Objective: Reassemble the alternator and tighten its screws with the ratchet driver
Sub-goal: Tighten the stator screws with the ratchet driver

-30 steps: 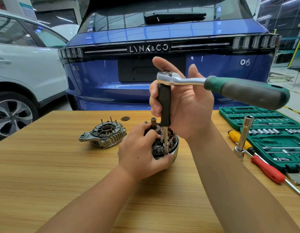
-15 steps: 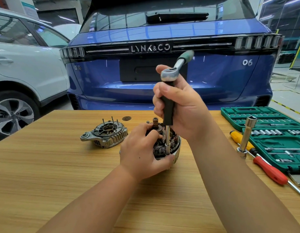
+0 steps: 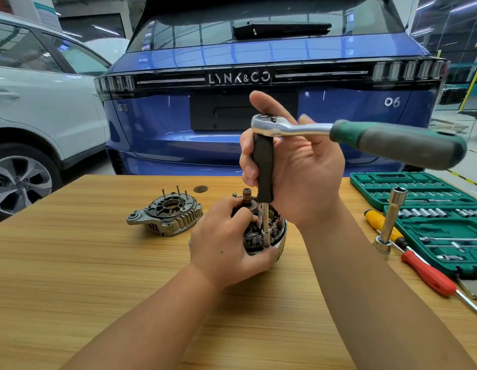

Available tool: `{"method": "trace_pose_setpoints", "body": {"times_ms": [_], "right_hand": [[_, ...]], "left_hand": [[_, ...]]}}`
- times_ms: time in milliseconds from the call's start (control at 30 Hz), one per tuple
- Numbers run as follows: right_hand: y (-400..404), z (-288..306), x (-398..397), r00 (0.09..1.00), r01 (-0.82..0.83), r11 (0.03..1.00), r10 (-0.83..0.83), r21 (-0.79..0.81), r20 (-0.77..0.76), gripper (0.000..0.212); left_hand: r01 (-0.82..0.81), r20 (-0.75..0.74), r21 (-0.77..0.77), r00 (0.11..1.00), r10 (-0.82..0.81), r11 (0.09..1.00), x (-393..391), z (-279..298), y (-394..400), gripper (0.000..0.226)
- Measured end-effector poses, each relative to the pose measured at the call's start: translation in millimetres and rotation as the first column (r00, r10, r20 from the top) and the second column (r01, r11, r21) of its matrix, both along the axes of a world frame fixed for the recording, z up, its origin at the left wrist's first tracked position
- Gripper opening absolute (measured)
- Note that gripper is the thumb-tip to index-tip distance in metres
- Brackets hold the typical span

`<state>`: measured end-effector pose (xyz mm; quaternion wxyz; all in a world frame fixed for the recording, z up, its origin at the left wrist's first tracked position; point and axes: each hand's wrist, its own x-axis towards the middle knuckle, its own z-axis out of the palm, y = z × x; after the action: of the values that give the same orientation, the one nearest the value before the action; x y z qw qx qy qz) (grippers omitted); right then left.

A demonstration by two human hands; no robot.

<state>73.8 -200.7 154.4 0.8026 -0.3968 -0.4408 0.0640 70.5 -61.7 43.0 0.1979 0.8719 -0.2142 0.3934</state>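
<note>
Head view: left hand (image 3: 226,241) grips the alternator body (image 3: 269,231), right hand (image 3: 293,166) fingers curled round the ratchet driver (image 3: 264,166) on a screw. End cover (image 3: 165,212) lies apart on the worktop (image 3: 98,276), so roughly midway.

We are seeing bright, even indoor light, with ceiling strip lamps reflecting in the blue car's rear window (image 3: 266,25) and streaking its paint. Soft, faint shadows are lying under the forearms on the table (image 3: 71,276). The ratchet handle (image 3: 403,142), close to the lens, is looking slightly blurred. The wide lens is bending the white car (image 3: 31,102) and the table's edges outward.
</note>
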Motion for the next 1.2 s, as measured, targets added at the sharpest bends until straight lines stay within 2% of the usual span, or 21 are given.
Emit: {"method": "trace_pose_setpoints", "body": {"times_ms": [100, 200, 267, 333, 367, 400, 467, 533, 567, 667, 733, 800, 867, 933, 1000, 1067, 1167, 1200], "right_hand": [[1.2, 0.2, -0.8, 1.0, 0.007, 0.999, -0.008, -0.039, -0.023, 0.06], [4.1, 5.7, -4.4, 0.99, 0.069, 0.996, -0.075, -0.051, -0.12, 0.056], [5.2, 8.1, -5.6, 0.946, 0.266, 0.961, -0.275, -0.073, -0.172, 0.039], [5.0, 8.5, -5.8, 0.841, 0.511, 0.852, -0.523, -0.117, -0.137, 0.017], [4.0, 9.1, -4.6, 0.806, 0.558, 0.818, -0.574, -0.139, -0.142, 0.015], [2.7, 8.8, -4.1, 0.807, 0.544, 0.823, -0.567, -0.162, -0.165, 0.014], [-1.5, 8.1, -2.6, 0.898, 0.353, 0.924, -0.378, -0.146, -0.223, 0.008], [-4.9, 7.6, -3.1, 0.959, 0.162, 0.984, -0.176, -0.076, -0.222, 0.025], [-4.8, 5.7, -3.3, 0.973, 0.14, 0.989, -0.147, -0.053, -0.175, 0.031], [0.8, 2.3, -6.7, 0.966, 0.26, 0.965, -0.26, -0.039, 0.007, 0.037], [4.4, 3.0, -8.1, 0.943, 0.331, 0.942, -0.327, -0.056, 0.068, 0.037], [5.1, 4.5, -9.2, 0.943, 0.325, 0.943, -0.318, -0.067, 0.095, 0.04], [4.3, 6.8, -9.8, 0.965, 0.247, 0.966, -0.24, -0.072, 0.103, 0.043], [1.4, 6.7, -9.5, 0.991, 0.129, 0.989, -0.125, -0.069, 0.05, 0.053], [1.6, 4.2, -7.4, 0.993, 0.068, 0.993, -0.076, -0.092, -0.088, 0.081], [2.6, 2.3, -4.8, 0.969, 0.083, 0.992, -0.104, -0.099, -0.226, 0.107], [5.4, 6.0, -8.1, 0.989, 0.112, 0.99, -0.12, -0.086, -0.09, 0.075], [5.5, 7.8, -9.5, 0.984, 0.132, 0.988, -0.141, -0.08, -0.107, 0.065]], "left_hand": [[0.001, 0.001, -0.001, 1.0, -0.001, 1.0, -0.3, 0.5, -0.3, 0.056], [0.005, 0.001, -0.001, 1.0, -0.005, 1.0, -0.6, 0.6, -0.2, 0.056], [0.001, 0.004, 0.002, 1.0, -0.001, 1.0, -0.6, 0.5, -0.2, 0.057], [-0.003, 0.006, 0.009, 1.0, 0.003, 1.0, -0.9, 0.5, -0.6, 0.058], [-0.004, 0.008, 0.01, 1.0, 0.004, 1.0, -1.0, 0.8, -0.7, 0.059], [-0.003, 0.008, 0.01, 1.0, 0.003, 1.0, -0.9, 1.2, -0.8, 0.059], [-0.001, 0.014, 0.006, 1.0, 0.001, 1.0, -0.7, 1.0, -0.3, 0.059], [0.0, 0.018, 0.007, 1.0, 0.0, 1.0, -0.1, 0.1, 0.3, 0.059], [0.001, 0.018, 0.008, 1.0, -0.001, 1.0, 0.3, -0.3, 0.5, 0.059], [0.002, 0.018, 0.007, 1.0, -0.002, 1.0, 0.9, -0.7, 0.1, 0.058], [0.001, 0.019, 0.013, 1.0, -0.002, 1.0, 0.5, -0.4, -0.8, 0.057], [-0.001, 0.013, 0.019, 1.0, 0.001, 1.0, -0.1, -0.5, -0.8, 0.056], [-0.005, 0.0, 0.022, 1.0, 0.005, 1.0, -0.5, -0.8, 0.2, 0.056], [-0.006, -0.008, 0.023, 1.0, 0.006, 1.0, -0.3, -0.9, 1.1, 0.055], [-0.002, -0.014, 0.022, 1.0, 0.002, 1.0, -0.4, -0.7, 1.1, 0.054], [-0.002, -0.016, 0.02, 1.0, 0.002, 1.0, -0.6, -0.3, 0.7, 0.054], [-0.008, -0.025, 0.015, 1.0, 0.009, 1.0, -1.2, -0.1, 0.3, 0.055], [-0.015, -0.025, 0.015, 1.0, 0.016, 1.0, -1.4, -0.1, 0.2, 0.055]]}}
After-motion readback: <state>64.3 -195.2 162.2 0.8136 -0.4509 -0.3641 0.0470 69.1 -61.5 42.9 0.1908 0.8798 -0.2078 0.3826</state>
